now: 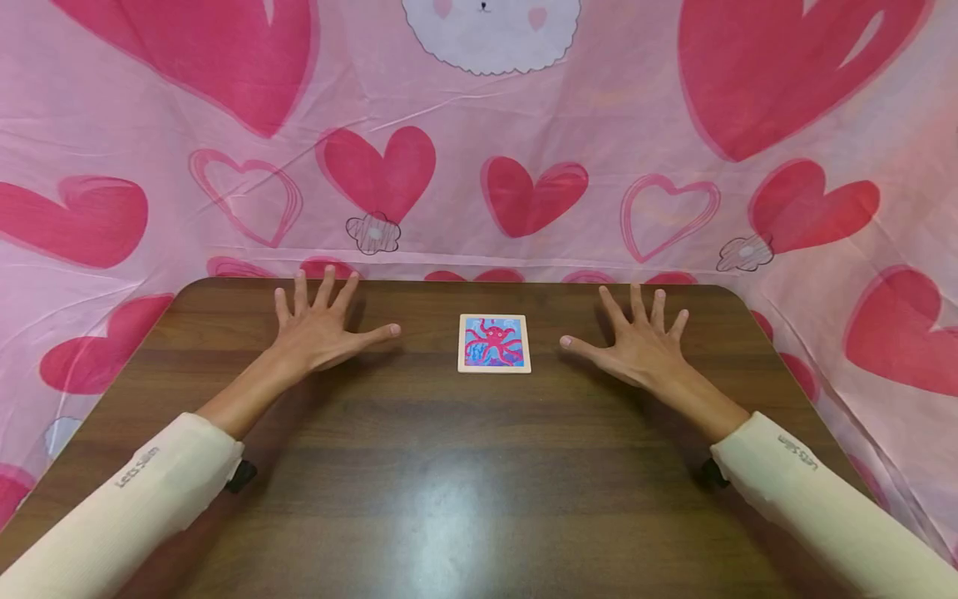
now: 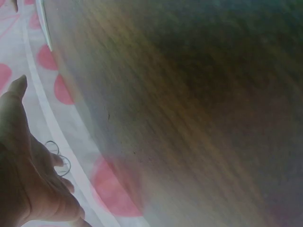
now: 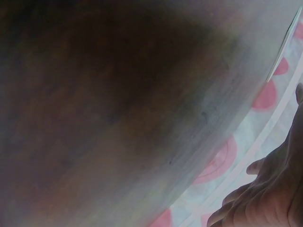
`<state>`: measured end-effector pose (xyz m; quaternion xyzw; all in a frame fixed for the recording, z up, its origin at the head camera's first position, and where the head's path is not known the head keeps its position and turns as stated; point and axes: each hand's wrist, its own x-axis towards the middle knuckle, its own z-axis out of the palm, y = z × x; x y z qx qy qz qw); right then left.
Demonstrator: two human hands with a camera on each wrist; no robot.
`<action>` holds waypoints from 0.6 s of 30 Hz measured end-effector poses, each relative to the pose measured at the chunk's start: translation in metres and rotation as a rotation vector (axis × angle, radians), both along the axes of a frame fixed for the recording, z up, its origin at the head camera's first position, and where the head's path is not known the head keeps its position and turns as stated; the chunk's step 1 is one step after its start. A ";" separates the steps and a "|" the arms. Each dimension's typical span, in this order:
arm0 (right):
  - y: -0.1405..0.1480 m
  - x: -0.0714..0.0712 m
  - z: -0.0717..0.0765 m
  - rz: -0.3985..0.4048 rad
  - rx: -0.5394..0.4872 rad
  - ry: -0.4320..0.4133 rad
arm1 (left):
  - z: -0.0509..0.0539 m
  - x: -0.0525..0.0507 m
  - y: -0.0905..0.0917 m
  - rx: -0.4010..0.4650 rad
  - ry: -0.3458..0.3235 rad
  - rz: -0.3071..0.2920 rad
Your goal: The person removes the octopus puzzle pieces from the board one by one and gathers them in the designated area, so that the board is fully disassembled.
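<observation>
Square pale-rimmed octopus picture tile [image 1: 495, 343], its pinkish-red figure set on blue, lies flat just below the centre of the head frame on a dark brown wood-grain table [image 1: 374, 466]. I see the person's left hand [image 1: 316, 330] to its left and the right hand [image 1: 644, 347] to its right, both apart from it, fingers straight and splayed wide. Whether either palm meets the tabletop, I can't quite tell. Pink heart-printed cloth [image 1: 456, 116] fills the upper frame.
</observation>
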<state>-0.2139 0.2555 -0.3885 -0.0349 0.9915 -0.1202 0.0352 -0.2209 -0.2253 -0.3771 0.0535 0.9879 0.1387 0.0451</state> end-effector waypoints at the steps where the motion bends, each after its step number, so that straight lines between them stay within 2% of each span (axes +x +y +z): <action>1: 0.000 0.000 0.000 0.000 0.000 0.001 | 0.000 0.000 0.000 0.000 0.001 0.000; 12: 0.001 -0.002 0.002 0.000 0.001 -0.012 | 0.000 0.001 0.003 0.004 0.011 -0.002; 18: 0.000 -0.005 0.004 0.006 0.001 -0.004 | -0.002 0.000 0.005 0.009 0.009 -0.023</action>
